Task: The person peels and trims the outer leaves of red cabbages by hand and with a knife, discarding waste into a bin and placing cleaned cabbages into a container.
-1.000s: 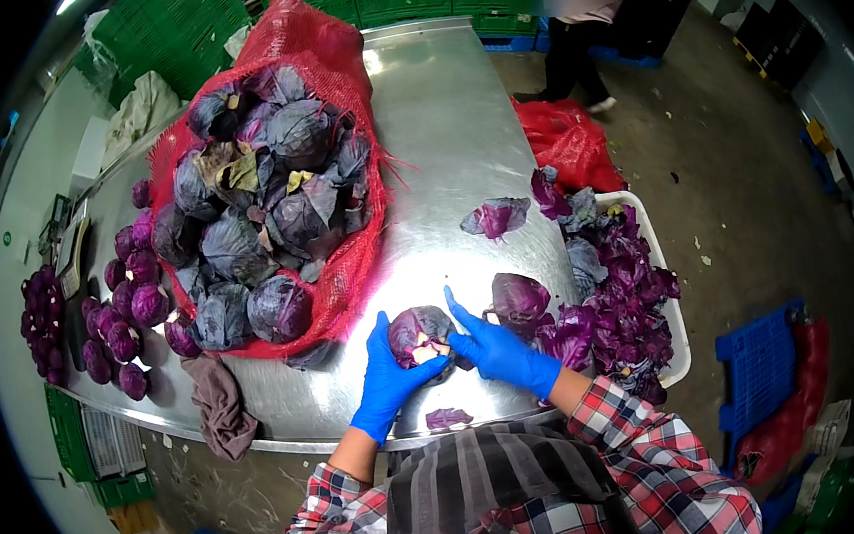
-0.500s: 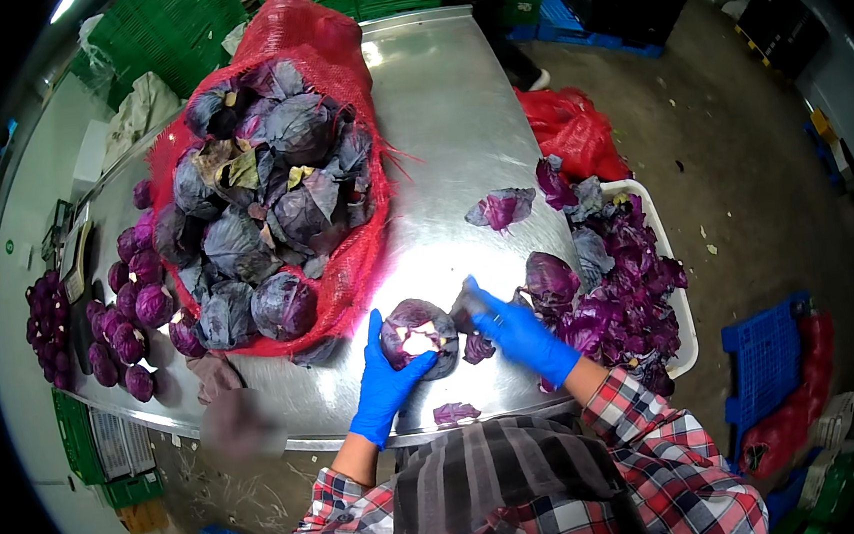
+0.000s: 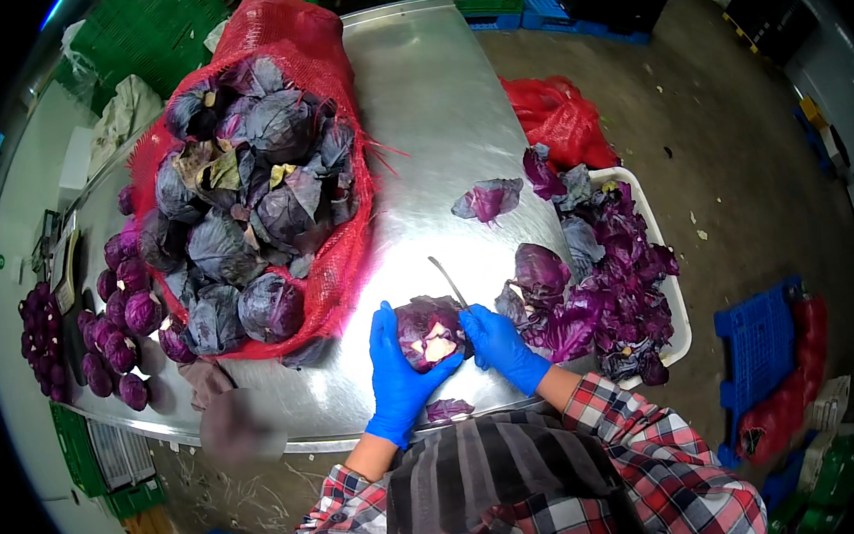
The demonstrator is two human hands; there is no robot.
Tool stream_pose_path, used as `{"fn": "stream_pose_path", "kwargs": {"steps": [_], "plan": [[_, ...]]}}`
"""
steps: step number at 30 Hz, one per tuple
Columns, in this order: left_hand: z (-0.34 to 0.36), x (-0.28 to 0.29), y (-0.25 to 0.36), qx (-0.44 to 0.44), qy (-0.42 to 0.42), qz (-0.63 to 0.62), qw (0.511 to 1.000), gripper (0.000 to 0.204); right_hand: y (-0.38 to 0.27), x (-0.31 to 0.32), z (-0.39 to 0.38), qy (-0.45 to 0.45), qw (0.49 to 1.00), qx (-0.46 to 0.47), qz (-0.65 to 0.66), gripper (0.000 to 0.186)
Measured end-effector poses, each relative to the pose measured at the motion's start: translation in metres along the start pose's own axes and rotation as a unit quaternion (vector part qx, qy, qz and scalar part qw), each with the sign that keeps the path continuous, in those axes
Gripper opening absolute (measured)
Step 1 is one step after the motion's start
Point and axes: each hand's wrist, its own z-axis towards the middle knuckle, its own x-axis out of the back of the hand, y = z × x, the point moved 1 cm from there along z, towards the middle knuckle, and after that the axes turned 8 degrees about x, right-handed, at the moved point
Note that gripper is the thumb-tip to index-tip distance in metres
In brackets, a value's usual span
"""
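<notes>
My left hand (image 3: 404, 384), in a blue glove, is wrapped round a purple cabbage (image 3: 423, 322) with its pale cut core facing up, low on the steel table (image 3: 414, 107). Against its right side, my blue-gloved right hand (image 3: 498, 342) grips a knife (image 3: 448, 277), the thin blade pointing up and away from me. Just right of that hand lie loose purple leaves (image 3: 572, 326) and another cabbage head (image 3: 537, 268). A small leaf piece (image 3: 450, 408) rests near the front edge.
A red mesh sack (image 3: 262, 24) of cabbages fills the left, beside trimmed heads (image 3: 140, 312) and a cloth (image 3: 205, 380). At right stand a white tub (image 3: 678, 338) of leaves, red sacks (image 3: 561, 126) and a blue pallet (image 3: 754, 342). Green crates (image 3: 140, 59) line the back.
My right hand has moved back in against the cabbage, now with a knife raised in it. The cabbage's cut core has tilted. A person in the background has mostly left the view.
</notes>
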Motion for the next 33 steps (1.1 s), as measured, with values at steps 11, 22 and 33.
{"fn": "stream_pose_path", "kwargs": {"steps": [11,22,33], "plan": [[-0.023,0.012,-0.043,0.081,-0.009,-0.282,0.956,0.117,0.010,0.019,0.020,0.029,0.982,0.103,-0.153,0.055],[-0.023,0.001,-0.027,0.049,0.012,-0.197,0.979,0.121,0.007,0.015,0.000,-0.013,0.965,0.165,-0.204,0.032],[0.020,0.024,0.002,0.162,-0.140,-0.314,0.925,0.110,-0.020,0.024,0.007,-0.111,0.983,0.140,-0.040,0.051]]}}
